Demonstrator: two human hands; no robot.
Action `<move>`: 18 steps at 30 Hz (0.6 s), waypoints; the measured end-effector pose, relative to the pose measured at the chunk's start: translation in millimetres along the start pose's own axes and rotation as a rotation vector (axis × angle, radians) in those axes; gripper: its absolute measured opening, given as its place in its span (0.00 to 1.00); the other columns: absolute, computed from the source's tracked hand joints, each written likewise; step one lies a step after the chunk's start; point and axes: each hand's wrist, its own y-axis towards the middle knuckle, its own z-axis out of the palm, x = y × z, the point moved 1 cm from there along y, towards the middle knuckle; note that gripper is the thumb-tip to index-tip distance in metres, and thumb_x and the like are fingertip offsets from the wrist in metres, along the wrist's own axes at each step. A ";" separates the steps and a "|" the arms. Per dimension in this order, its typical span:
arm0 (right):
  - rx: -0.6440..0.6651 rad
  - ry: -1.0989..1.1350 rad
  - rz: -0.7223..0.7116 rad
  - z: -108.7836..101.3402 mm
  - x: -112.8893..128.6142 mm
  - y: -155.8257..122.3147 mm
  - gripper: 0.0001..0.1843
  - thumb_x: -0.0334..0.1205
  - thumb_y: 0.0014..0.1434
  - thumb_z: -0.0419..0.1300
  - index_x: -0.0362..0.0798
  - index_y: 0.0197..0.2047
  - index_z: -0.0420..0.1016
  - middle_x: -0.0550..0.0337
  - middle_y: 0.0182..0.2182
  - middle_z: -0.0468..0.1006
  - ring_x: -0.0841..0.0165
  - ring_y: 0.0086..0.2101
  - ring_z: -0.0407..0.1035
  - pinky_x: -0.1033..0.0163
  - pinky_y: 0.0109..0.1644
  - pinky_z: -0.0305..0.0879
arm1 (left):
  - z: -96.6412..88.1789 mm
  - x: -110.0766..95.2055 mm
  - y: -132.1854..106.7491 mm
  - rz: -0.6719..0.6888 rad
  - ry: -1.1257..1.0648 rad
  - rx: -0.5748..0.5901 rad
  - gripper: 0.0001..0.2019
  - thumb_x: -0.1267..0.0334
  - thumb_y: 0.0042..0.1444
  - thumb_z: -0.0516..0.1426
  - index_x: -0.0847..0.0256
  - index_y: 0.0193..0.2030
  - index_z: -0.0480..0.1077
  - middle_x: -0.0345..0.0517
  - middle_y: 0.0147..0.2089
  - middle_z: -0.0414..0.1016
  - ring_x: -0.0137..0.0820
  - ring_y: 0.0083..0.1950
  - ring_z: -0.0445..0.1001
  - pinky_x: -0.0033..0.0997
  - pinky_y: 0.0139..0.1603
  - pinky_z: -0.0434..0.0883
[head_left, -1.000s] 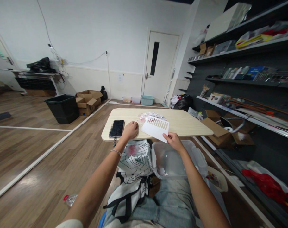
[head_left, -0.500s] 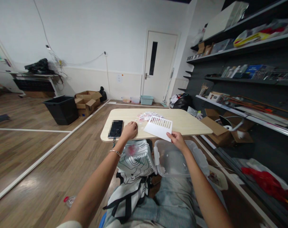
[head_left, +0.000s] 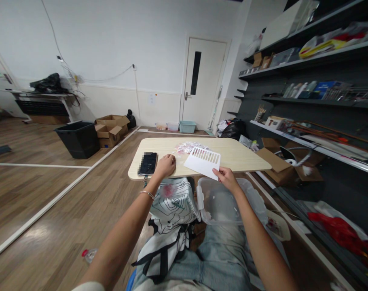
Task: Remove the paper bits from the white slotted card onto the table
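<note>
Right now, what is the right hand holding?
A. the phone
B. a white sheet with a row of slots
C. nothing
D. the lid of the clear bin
B: the right hand pinches the near corner of the white sheet over the table edge; the phone lies beside the left hand.

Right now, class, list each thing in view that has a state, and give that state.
white sheet: pinched at its near corner by the right hand, slots empty
left hand: fisted, resting on the table
phone: flat, screen dark
clear bin: lid off
door: shut
cardboard boxes: flaps open
</note>
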 end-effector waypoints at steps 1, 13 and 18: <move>-0.001 0.002 0.001 0.0 0.3 -0.3 0.32 0.71 0.52 0.63 0.47 0.24 0.71 0.63 0.18 0.66 0.70 0.21 0.58 0.63 0.25 0.53 | -0.1 -0.1 -0.1 0.002 -0.002 0.000 0.14 0.66 0.67 0.49 0.61 0.53 0.73 0.57 0.58 0.75 0.42 0.59 0.73 0.38 0.58 0.68; -0.037 0.001 -0.032 -1.0 -2.4 -3.8 0.31 0.68 0.53 0.64 0.44 0.29 0.78 0.59 0.22 0.72 0.67 0.25 0.63 0.63 0.28 0.58 | -0.9 -1.0 -1.4 0.001 -0.006 0.000 0.14 0.66 0.68 0.49 0.61 0.52 0.73 0.58 0.59 0.75 0.42 0.59 0.73 0.38 0.59 0.68; -0.069 -0.012 -0.053 -0.1 -9.1 -3.8 0.29 0.66 0.53 0.64 0.44 0.29 0.80 0.56 0.25 0.77 0.64 0.28 0.67 0.61 0.31 0.62 | -0.5 -2.1 -2.5 0.010 0.011 -0.005 0.14 0.66 0.68 0.48 0.62 0.52 0.73 0.57 0.58 0.75 0.42 0.59 0.73 0.37 0.59 0.68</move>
